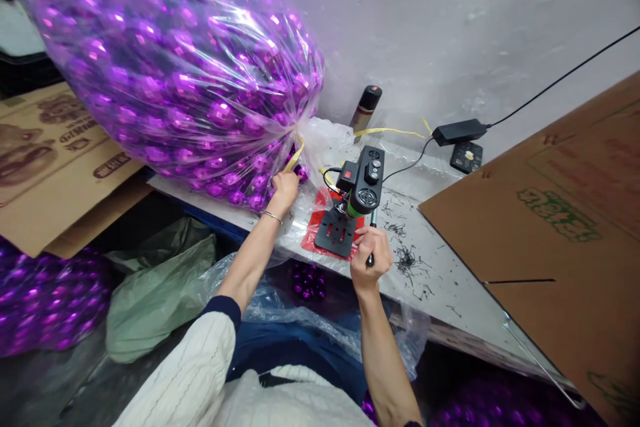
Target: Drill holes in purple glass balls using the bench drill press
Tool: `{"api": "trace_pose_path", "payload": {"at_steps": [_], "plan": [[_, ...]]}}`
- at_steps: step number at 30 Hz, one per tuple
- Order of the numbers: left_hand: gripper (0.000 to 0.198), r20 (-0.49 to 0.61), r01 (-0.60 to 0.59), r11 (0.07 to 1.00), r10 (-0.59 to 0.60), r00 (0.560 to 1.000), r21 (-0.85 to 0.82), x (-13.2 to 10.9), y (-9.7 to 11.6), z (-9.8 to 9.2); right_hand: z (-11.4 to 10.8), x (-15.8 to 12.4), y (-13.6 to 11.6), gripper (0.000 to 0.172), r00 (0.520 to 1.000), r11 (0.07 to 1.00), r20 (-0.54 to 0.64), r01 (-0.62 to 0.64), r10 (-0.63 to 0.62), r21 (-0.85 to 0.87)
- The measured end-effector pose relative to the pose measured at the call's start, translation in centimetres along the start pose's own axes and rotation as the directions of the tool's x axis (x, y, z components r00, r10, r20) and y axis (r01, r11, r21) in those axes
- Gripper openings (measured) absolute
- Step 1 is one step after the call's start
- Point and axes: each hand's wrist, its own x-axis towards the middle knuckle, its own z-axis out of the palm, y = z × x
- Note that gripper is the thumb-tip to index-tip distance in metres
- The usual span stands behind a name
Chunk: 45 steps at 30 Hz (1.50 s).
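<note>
My left hand (286, 188) reaches to the gathered mouth of a big clear plastic bag (200, 73) full of shiny purple faceted balls. Its fingers are curled beside a yellow tie (295, 157) and a purple ball (301, 172); the fingertips are hidden, so what they grip cannot be made out. My right hand (371, 255) is wrapped round a black handle (370, 260) whose metal rod rises beside a small black machine (367, 180). That machine has round vents, knobs and a slotted black base plate (334, 232), standing on a red sheet (311, 230).
A power adapter (460, 131) with its cable lies behind, near a spray can (367, 107). Small black bits (406, 259) litter the white table (440, 287). Cardboard boxes stand right (565, 213) and left (55, 160). More purple balls (309, 281) show below the table edge.
</note>
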Motion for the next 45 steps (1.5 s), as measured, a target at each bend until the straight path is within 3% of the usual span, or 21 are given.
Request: {"api": "trace_pose_path", "payload": {"at_steps": [3,6,10,12,17,19,21,23,24,25,27,30,33,36,40,42,45], "plan": [[0.035,0.051,-0.059,0.995,0.054,0.997,0.086,-0.7,0.3,0.7,0.1,-0.1,0.1,0.025,1.0,1.0,-0.005,0.005,-0.005,0.019],[0.03,0.062,-0.184,0.981,0.18,0.982,0.064,-2.3,0.0,1.7,0.1,-0.2,0.2,0.025,1.0,1.0,0.0,0.006,-0.006,0.022],[0.028,-0.014,-0.361,0.919,0.364,0.931,-0.16,-3.8,-1.4,3.1,0.0,-0.2,0.2,0.024,1.0,1.0,0.012,0.003,-0.004,0.021],[0.035,-0.044,-0.342,0.895,0.344,0.938,-0.287,-4.0,-1.9,3.4,0.0,-0.2,0.2,0.024,1.0,1.0,0.014,0.001,-0.002,0.021],[0.046,0.016,-0.112,0.871,0.136,0.991,-0.478,-3.7,-1.5,2.4,-0.1,-0.2,0.3,0.024,1.0,1.0,0.02,0.013,-0.013,0.009],[0.045,0.028,-0.001,0.717,0.03,0.999,-0.697,-4.3,-1.3,1.8,-0.1,-0.1,0.3,0.024,0.999,1.0,0.031,0.024,-0.024,0.011],[0.043,0.116,0.12,0.387,-0.034,0.993,-0.914,-5.6,-1.2,1.4,-0.3,0.3,0.2,0.025,0.999,0.999,0.034,0.029,-0.029,0.015],[0.042,0.232,0.231,0.042,0.003,0.973,-0.972,-7.6,-1.3,1.3,-0.5,0.9,0.0,0.025,0.999,1.0,0.03,0.021,-0.022,0.013],[0.042,0.276,0.278,-0.072,0.036,0.96,-0.958,-8.8,-1.3,1.5,-0.5,1.3,-0.2,0.026,0.999,1.0,0.029,0.013,-0.013,0.009],[0.042,0.31,0.316,-0.139,0.066,0.948,-0.938,-9.9,-1.2,1.7,-0.6,1.7,-0.3,0.026,1.0,1.0,0.027,0.006,-0.006,0.005],[0.043,0.349,0.358,-0.188,0.081,0.934,-0.915,-11.9,-0.8,2.6,-0.8,2.5,-0.5,0.026,1.0,1.0,0.023,-0.007,0.007,-0.003],[0.046,0.348,0.347,-0.174,0.028,0.937,-0.922,-13.5,0.4,4.6,-0.9,3.5,-0.8,0.026,0.999,1.0,0.028,-0.027,0.028,-0.015],[0.05,0.258,0.259,-0.054,0.013,0.966,-0.964,-13.9,1.5,6.4,-1.0,3.9,-0.9,0.026,0.999,0.999,0.046,-0.028,0.029,-0.022],[0.051,0.082,0.066,0.194,0.077,0.994,-0.979,-13.9,2.2,7.5,-1.1,3.7,-0.9,0.026,0.999,1.0,0.052,-0.006,0.007,-0.024],[0.053,-0.07,-0.168,0.575,0.188,0.98,-0.801,-13.9,2.0,8.0,-1.2,3.4,-0.8,0.026,0.997,0.999,0.074,0.017,-0.014,-0.029],[0.056,-0.111,-0.247,0.644,0.245,0.963,-0.724,-13.8,1.8,8.3,-1.3,3.3,-0.7,0.025,0.996,0.999,0.09,0.027,-0.023,-0.035],[0.059,-0.199,-0.381,0.654,0.337,0.92,-0.654,-13.5,1.7,9.0,-1.4,3.1,-0.7,0.025,0.995,0.998,0.099,0.03,-0.025,-0.046]]}}
